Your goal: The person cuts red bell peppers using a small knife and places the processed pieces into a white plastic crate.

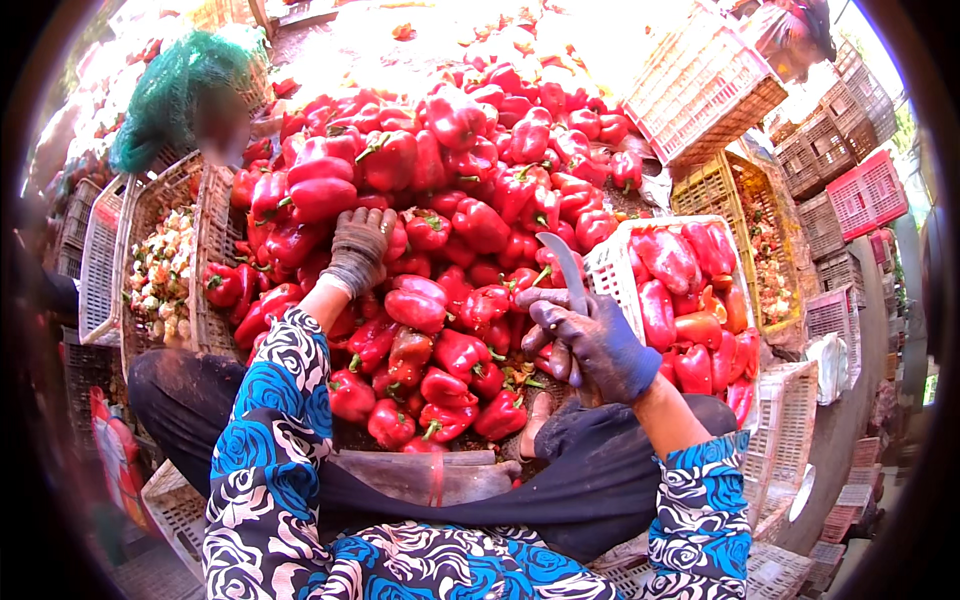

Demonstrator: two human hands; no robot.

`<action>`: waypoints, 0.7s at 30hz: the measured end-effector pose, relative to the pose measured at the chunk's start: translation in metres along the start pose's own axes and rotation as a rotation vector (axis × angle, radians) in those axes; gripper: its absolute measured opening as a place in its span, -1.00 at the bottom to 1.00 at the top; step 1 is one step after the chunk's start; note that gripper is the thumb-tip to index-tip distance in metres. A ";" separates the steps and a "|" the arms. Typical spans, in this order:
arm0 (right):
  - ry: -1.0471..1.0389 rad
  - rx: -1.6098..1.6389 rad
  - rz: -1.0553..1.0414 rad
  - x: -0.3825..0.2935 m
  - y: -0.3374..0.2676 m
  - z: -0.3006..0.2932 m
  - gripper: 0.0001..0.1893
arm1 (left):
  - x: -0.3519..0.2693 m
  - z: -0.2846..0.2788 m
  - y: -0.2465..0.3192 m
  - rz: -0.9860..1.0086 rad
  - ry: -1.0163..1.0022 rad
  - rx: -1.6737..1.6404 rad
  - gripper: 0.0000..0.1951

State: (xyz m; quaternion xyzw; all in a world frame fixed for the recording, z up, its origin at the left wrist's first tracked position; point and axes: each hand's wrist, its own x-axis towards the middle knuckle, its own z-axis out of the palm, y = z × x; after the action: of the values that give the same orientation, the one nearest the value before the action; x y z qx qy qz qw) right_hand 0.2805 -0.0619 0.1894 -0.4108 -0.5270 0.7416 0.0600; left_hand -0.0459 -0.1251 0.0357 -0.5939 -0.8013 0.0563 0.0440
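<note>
A large heap of red bell peppers (480,225) lies on the ground before me. My left hand (360,244), in a soiled grey glove, rests among the peppers at the heap's left side. A red pepper (397,238) shows beside its fingers; whether they grip it is hidden. My right hand (592,337), in a stained purple-blue glove, is closed around a knife with a curved blade (568,266) pointing up and away from me. Just right of this hand stands a white plastic crate (611,270) filled with red peppers, a few of them orange.
At the left, a crate (199,255) holds pale pepper cores; a yellow crate (709,184) at the right holds similar scraps. A person under green netting (187,90) is at the upper left. A tilted crate (705,82) stands upper right, near another person (795,37). Stacked crates (825,142) line the right.
</note>
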 end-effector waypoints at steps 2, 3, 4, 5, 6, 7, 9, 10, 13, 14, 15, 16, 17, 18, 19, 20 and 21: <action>0.018 -0.029 0.019 0.006 0.008 0.002 -0.65 | 0.001 -0.009 0.003 -0.188 0.159 -0.324 -0.20; 0.016 -0.044 0.007 0.010 0.011 0.002 -0.63 | 0.001 -0.013 0.005 -0.256 0.241 -0.672 -0.23; 0.012 -0.059 -0.010 0.015 0.011 0.006 -0.60 | -0.001 -0.016 0.006 -0.215 0.281 -0.933 -0.26; 0.009 -0.075 -0.028 0.018 0.012 0.009 -0.58 | -0.004 -0.018 0.008 -0.167 0.316 -1.194 -0.29; 0.009 -0.064 -0.043 0.022 0.012 0.014 -0.61 | -0.007 -0.013 0.015 -0.086 0.417 -1.314 -0.31; 0.010 -0.079 -0.052 0.024 0.010 0.016 -0.63 | -0.013 -0.027 0.029 -0.060 0.258 -1.711 -0.32; 0.004 -0.112 -0.067 0.030 0.004 0.021 -0.65 | -0.024 -0.048 0.052 -0.072 0.151 -2.068 -0.32; 0.020 -0.110 -0.081 0.031 0.002 0.022 -0.68 | -0.029 -0.067 0.068 -0.020 0.150 -2.099 -0.32; 0.047 -0.154 -0.089 0.038 0.004 0.027 -0.70 | -0.035 -0.074 0.093 -0.003 0.137 -2.136 -0.31; 0.035 -0.167 -0.128 0.041 0.007 0.026 -0.72 | -0.038 -0.079 0.101 -0.008 0.139 -2.169 -0.28; 0.045 -0.215 -0.155 0.043 0.011 0.025 -0.73 | -0.038 -0.083 0.108 0.001 0.146 -2.182 -0.27; 0.054 -0.263 -0.182 0.046 0.016 0.024 -0.74 | -0.040 -0.087 0.113 -0.011 0.159 -2.170 -0.27; 0.062 -0.312 -0.209 0.047 0.019 0.023 -0.75 | -0.042 -0.089 0.118 -0.023 0.173 -2.158 -0.28; 0.035 -0.281 -0.190 0.048 0.021 0.023 -0.77 | -0.042 -0.088 0.123 -0.047 0.196 -2.171 -0.29; -0.007 -0.258 -0.143 0.049 0.023 0.021 -0.78 | -0.041 -0.086 0.128 -0.071 0.221 -2.184 -0.30; -0.049 -0.236 -0.095 0.049 0.025 0.018 -0.78 | -0.041 -0.085 0.130 -0.096 0.246 -2.197 -0.31; -0.091 -0.213 -0.049 0.048 0.026 0.016 -0.78 | -0.041 -0.086 0.128 -0.158 0.249 -2.249 -0.34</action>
State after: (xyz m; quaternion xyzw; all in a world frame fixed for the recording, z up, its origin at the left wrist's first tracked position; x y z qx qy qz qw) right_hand 0.2468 -0.0596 0.1435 -0.3680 -0.6148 0.6975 0.0101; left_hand 0.0991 -0.1238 0.1021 -0.2456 -0.4227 -0.7580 -0.4317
